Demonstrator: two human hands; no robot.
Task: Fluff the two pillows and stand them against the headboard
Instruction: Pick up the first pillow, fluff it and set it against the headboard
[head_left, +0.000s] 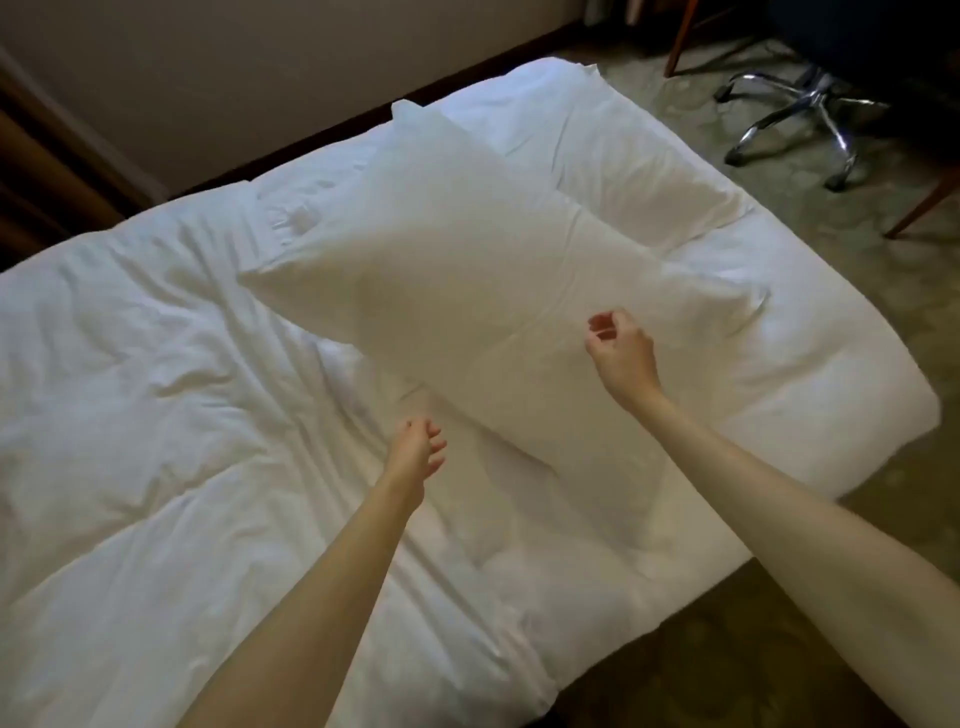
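Note:
A large white pillow (467, 291) lies slantwise across the middle of the bed, its outline blurred and its near edge lifted a little off the duvet. My left hand (418, 452) hovers just below the pillow's near corner with its fingers loosely curled and nothing in them. Over the pillow's right half, my right hand (621, 348) has thumb and fingers apart and grips no cloth. A second white pillow (639, 171) lies flat behind the first, toward the bed's far right corner. No headboard can be made out for certain.
A rumpled white duvet (156, 395) covers the bed. A beige wall (234, 78) runs along the far side, with dark wood (47, 182) at the left. On the carpet to the right stand a chrome chair base (800, 109) and wooden legs (924, 208).

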